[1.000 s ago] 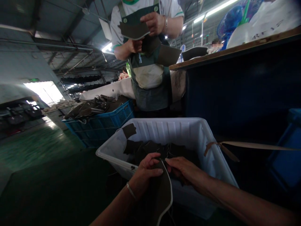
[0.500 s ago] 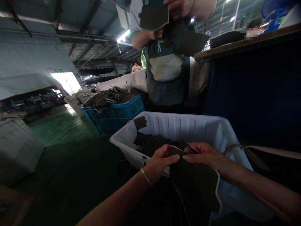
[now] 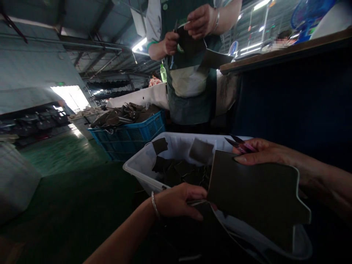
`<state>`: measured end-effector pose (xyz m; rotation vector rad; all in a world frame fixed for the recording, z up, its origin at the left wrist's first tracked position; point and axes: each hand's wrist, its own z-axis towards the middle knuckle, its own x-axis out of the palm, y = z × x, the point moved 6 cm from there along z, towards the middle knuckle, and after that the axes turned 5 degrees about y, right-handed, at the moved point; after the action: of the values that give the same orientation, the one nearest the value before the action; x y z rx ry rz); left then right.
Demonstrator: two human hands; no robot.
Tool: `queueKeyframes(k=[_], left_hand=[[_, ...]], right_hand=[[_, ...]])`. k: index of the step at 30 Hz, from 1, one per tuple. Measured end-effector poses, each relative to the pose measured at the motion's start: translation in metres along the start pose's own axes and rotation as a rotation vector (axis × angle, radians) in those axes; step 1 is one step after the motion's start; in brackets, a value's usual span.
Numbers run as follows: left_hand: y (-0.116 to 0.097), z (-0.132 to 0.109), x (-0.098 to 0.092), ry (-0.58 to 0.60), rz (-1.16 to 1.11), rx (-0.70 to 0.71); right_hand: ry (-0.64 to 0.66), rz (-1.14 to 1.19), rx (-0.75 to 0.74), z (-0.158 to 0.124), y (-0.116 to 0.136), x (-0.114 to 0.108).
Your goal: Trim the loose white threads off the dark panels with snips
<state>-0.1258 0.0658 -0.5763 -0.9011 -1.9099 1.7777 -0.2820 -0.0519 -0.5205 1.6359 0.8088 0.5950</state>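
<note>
My right hand (image 3: 261,150) pinches the top edge of a dark, leather-like panel (image 3: 253,194) with a pale, notched edge. The same hand also holds thread snips (image 3: 243,145), pink-handled, their pointed blades sticking out to the left. Lower down, my left hand (image 3: 181,200) is closed on the edge of more dark panels (image 3: 198,227), thumb on top; how many is hidden in shadow. Both hands are over the near side of a white plastic tub (image 3: 143,172). Inside the tub lie several dark pieces (image 3: 178,172), and a blurred dark piece (image 3: 202,150) shows against its far wall.
Beyond the tub stands a co-worker in a dark apron (image 3: 189,106), whose hands (image 3: 199,22) hold a dark piece. A blue crate (image 3: 129,132) heaped with dark pieces is at the left. The wooden edge of a table (image 3: 275,55) juts in at the upper right.
My hands have moved apart; the right has carried one panel up and rightward, with the snips now pointing left. A blurred piece has appeared in the tub. The co-worker's hands have shifted.
</note>
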Motion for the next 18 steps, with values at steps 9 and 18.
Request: queueKeyframes(k=[9,18], left_hand=[[0.029,0.014,-0.002,-0.064,-0.338,-0.125],[0.050,0.025,-0.015,-0.220,-0.478,-0.147]], right_hand=[[0.150,-0.456,0.044,0.031,-0.069,-0.039],[0.236,-0.570,-0.094,0.013,-0.046,0.030]])
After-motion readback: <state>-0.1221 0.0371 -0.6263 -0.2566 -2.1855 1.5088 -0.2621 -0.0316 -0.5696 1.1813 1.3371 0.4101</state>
